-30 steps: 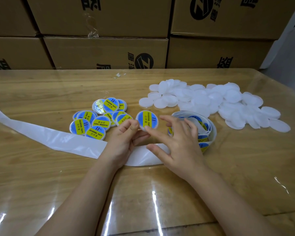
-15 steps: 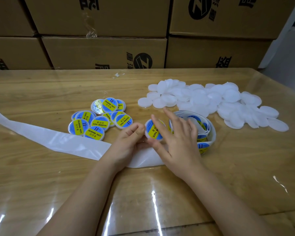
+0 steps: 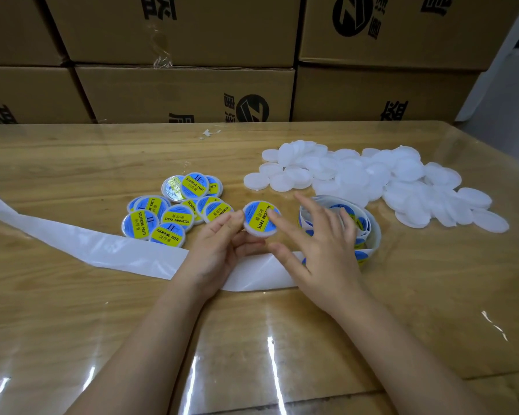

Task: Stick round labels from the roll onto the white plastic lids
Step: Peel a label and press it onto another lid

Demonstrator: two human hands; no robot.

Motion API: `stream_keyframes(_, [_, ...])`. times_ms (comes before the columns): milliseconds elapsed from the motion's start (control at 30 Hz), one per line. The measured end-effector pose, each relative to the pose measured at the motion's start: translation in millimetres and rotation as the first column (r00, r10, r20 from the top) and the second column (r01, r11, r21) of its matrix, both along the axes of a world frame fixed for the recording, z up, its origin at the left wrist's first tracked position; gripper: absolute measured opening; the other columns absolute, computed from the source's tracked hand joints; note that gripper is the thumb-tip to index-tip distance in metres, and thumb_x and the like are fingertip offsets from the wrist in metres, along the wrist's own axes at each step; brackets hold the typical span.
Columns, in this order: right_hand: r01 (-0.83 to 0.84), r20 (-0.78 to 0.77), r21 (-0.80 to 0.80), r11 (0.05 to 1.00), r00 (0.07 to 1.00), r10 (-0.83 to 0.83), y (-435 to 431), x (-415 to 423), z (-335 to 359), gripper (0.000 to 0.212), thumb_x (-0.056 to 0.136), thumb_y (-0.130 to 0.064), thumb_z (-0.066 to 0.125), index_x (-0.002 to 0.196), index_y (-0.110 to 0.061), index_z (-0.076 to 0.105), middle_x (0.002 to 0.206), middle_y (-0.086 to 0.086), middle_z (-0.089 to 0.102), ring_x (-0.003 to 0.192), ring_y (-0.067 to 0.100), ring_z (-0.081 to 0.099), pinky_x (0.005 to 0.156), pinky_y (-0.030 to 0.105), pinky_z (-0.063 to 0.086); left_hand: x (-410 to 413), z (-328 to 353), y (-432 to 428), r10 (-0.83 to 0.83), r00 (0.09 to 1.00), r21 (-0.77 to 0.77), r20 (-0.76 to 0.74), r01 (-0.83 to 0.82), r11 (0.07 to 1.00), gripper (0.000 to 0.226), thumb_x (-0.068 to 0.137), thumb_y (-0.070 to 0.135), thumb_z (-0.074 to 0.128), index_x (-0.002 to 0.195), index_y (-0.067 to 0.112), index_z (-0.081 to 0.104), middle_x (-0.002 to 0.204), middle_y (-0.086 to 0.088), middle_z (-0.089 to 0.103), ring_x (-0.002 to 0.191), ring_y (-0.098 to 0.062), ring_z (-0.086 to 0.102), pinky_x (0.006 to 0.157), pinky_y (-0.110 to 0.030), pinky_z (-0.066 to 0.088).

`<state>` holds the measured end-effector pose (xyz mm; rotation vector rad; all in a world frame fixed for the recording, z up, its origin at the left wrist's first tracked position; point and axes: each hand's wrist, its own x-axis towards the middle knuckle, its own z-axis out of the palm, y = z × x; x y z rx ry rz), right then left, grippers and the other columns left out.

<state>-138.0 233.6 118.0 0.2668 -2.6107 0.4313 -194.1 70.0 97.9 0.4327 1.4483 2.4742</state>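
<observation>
White plastic lid (image 3: 261,218), the one with a blue-and-yellow label on its face, is held just above the middle of the table (image 3: 72,310), between my two hands. My left hand (image 3: 219,250) grasps it at its left rim, with the thumb on the edge and curled fingers underneath. My right hand (image 3: 321,253) is spread, its fingers straight and holding nothing. Its index fingertip (image 3: 274,218) rests on the label face, which I take to be smoothing the sticker down.

I judge this lid very light, thin, fairly stiff across the disc and smooth enough to skid. The rim is the place to hold it, pinched from opposite sides so the face stays free for pressing. A hard squeeze could flex it or flick it away.

The plain lids (image 3: 372,181) lie in an overlapping heap toward the far right of the table. I would slide one off the near edge of the heap rather than dig into it. The label roll (image 3: 369,232) lies loosely coiled just beside and partly under my right fingers. Its stickers look thin and tacky, so I would lift each by one edge to avoid creasing it. The spent backing strip (image 3: 72,244) trails from under my hands to the left edge. The finished lids (image 3: 174,211) cluster left of the middle, just beyond that strip.
</observation>
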Motion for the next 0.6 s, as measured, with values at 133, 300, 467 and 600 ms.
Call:
stream_keyframes(133, [-0.091,0.025,0.079,0.993,0.996,0.089,-3,0,-3,0.044,0.091,-0.059,0.03,0.126,-0.047,0.054,0.145,0.001,0.04,0.124,0.022,0.042,0.111,0.051,0.009,-2,-1,-2,0.088,0.996,0.019,0.028,-0.088,0.996,0.014,0.079,0.008,0.059,0.093,0.01,0.06,0.077,-0.004,0.07,0.077,-0.017,0.068,0.076,-0.032,0.057])
stream_keyframes(300, [-0.004,-0.068,-0.015,1.0,0.998,0.003,4,-3,-3,0.046,0.091,-0.051,0.034,0.124,-0.033,0.06,0.138,0.004,0.048,0.117,0.023,0.05,0.11,0.055,0.014,-6,2,-8,0.348,0.937,-0.065,0.023,-0.346,0.936,0.013,0.086,0.001,0.06,0.096,0.01,0.059,0.07,0.002,0.07,0.068,-0.013,0.069,0.065,-0.022,0.055])
stream_keyframes(467, [0.154,-0.252,-0.241,0.958,0.943,-0.216,32,-14,-2,0.04,0.09,-0.039,0.038,0.113,-0.022,0.067,0.124,0.003,0.054,0.109,0.019,0.053,0.106,0.054,0.023,-19,-8,-33,0.692,0.713,-0.37,-0.113,-0.677,0.636,0.018,0.088,0.016,0.065,0.104,0.019,0.059,0.085,-0.011,0.069,0.081,-0.03,0.068,0.076,-0.041,0.055])
stream_keyframes(600, [0.099,-0.139,-0.739,0.667,0.946,-0.293,60,-27,-8,0.035,0.096,-0.034,0.037,0.118,-0.021,0.061,0.119,-0.004,0.048,0.11,0.005,0.05,0.099,0.015,0.034,-19,-16,-33,0.693,0.615,-0.566,-0.377,-0.745,0.353,0.03,0.087,0.02,0.063,0.116,0.017,0.056,0.078,0.003,0.059,0.07,-0.012,0.057,0.064,-0.017,0.043])
